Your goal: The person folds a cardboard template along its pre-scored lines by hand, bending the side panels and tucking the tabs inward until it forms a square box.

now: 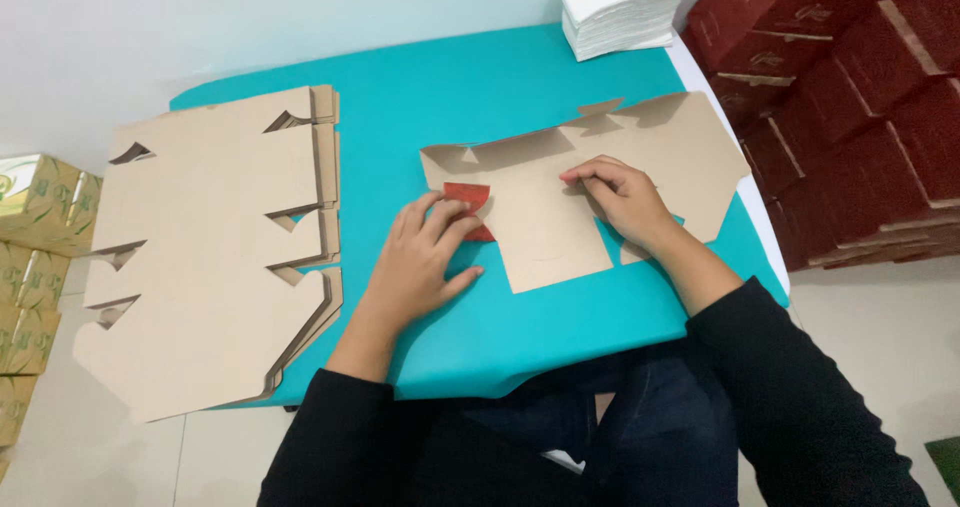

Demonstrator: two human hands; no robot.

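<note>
Cardboard box blank [560, 217], die-cut and lying plain brown side up, is spread flat on the turquoise table [450, 97] directly under both hands. A small flap [468, 199] at its near-left corner has been turned over so that its red printed side shows; the left hand [425, 257] is laid on it with fingers spread and flattened, the fingertips pressed onto the red flap rather than closed around anything. The right hand [622, 195] is curled, knuckles raised, with the fingertips pinned on the middle panel of the blank, just right of the left hand; nothing is gripped by it either.

For a clean fold, the crease is best followed along the scored line: the panel should be kept pinned by the right hand so that the blank cannot slide on the smooth table, while the flap is pressed down evenly from its hinge outward by the left fingertips. Uneven pressure is judged likely to give a skewed crease or a torn corner.

Well to the left of the left hand, a stack of unfolded blanks [210, 257] is laid on the table, overhanging its near edge. Beyond the right hand, at the far edge, a pile of white paper sheets [620, 9] is set, and finished red boxes [850, 97] are stacked further right, off the table.
</note>
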